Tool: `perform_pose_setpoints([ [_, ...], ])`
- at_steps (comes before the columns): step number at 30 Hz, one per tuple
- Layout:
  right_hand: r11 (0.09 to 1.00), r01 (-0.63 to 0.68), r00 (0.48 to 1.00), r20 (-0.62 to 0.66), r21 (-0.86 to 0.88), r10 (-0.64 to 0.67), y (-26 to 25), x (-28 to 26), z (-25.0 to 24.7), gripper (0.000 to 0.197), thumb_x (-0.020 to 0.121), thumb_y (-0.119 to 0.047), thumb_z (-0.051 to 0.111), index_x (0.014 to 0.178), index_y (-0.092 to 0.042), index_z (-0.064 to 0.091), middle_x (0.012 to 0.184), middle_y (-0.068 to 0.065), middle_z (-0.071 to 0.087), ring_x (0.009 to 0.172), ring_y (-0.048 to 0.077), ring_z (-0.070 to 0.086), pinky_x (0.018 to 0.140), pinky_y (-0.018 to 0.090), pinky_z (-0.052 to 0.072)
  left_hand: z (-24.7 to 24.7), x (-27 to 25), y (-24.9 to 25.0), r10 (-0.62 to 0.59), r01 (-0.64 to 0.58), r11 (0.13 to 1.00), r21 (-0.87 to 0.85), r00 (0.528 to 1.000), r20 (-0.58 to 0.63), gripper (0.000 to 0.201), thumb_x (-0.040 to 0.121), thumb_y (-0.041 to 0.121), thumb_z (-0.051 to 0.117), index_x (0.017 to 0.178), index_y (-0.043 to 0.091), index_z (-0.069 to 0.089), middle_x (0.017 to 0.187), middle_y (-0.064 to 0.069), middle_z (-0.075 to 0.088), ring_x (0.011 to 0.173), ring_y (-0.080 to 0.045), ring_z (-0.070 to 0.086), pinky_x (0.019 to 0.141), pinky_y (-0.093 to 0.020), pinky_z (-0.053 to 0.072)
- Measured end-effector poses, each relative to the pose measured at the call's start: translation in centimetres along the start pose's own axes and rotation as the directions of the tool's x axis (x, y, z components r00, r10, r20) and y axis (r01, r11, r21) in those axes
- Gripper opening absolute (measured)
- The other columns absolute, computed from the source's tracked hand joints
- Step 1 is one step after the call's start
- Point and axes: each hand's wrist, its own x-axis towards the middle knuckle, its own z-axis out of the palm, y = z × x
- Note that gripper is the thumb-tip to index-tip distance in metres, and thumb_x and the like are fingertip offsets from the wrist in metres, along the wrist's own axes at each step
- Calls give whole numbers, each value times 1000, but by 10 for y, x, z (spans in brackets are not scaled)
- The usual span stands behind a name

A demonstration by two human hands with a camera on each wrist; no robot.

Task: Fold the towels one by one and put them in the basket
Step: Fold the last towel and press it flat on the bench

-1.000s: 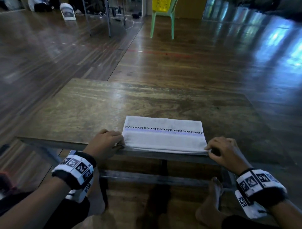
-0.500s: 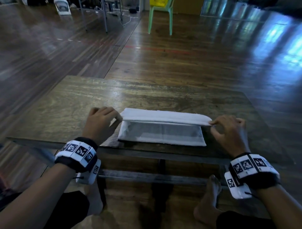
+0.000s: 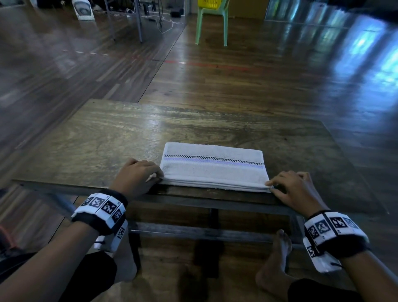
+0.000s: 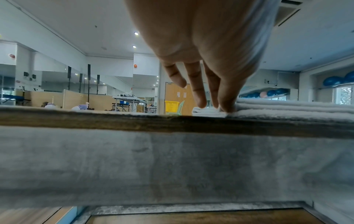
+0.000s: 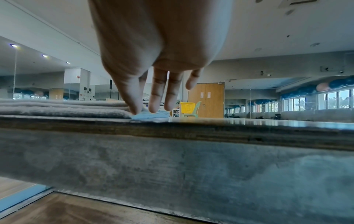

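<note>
Towel [image 3: 213,167], folded and unlabelled, has its near corners pinched by left hand [image 3: 137,176] and right hand [image 3: 296,189].

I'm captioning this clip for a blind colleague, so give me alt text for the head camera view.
A folded white towel with a checkered and purple stripe lies near the front edge of a wooden table, the left hand touching its near left corner and the right hand its near right corner. Far behind, a yellow basket sits on a green chair.

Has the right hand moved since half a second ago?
Yes. The right hand has come back toward the table's near edge, bringing the towel corner down.
</note>
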Motion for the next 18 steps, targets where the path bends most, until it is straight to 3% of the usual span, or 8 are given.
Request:
perform_pose_setpoints([
  [8,998,37,999,-6,55,-37,0,1,-1,21,80,-28,70,100,-32,66,96,-10,65,98,13,59,87,31,25,-2,1,-6,6,-7,1000,-30,1000,-30,13,78,21,72,91,25,70,95,7,72,87,-16,67,79,-34,36],
  [11,995,23,995,90,99,-32,-1,0,0,31,82,-41,64,112,-34,61,107,-11,60,107,10,53,89,28,21,-4,-1,-9,5,-4,999,-53,1000,13,14,79,23,71,92,28,69,97,11,71,85,-14,67,80,-32,33],
  [14,997,25,981,188,67,-37,-5,0,-3,51,77,-55,63,123,-33,53,116,-10,54,113,9,47,94,29,24,-8,-4,-10,57,-52,997,-55,994,91,28,72,39,72,98,33,64,102,18,65,88,-8,63,83,-28,31],
  [16,999,29,968,249,44,-39,-10,1,-7,57,76,-54,65,126,-32,48,121,-10,48,117,10,43,98,30,28,-11,-6,-11,82,-78,996,-33,983,166,42,65,45,74,102,34,59,107,21,58,94,-5,56,84,-24,26],
  [18,999,48,963,266,22,-52,-13,-1,-7,52,77,-46,67,123,-30,49,123,-10,47,118,10,42,99,31,31,-10,-10,-9,136,-141,990,13,971,195,43,62,40,78,99,34,58,106,19,59,95,-6,58,80,-21,24],
])
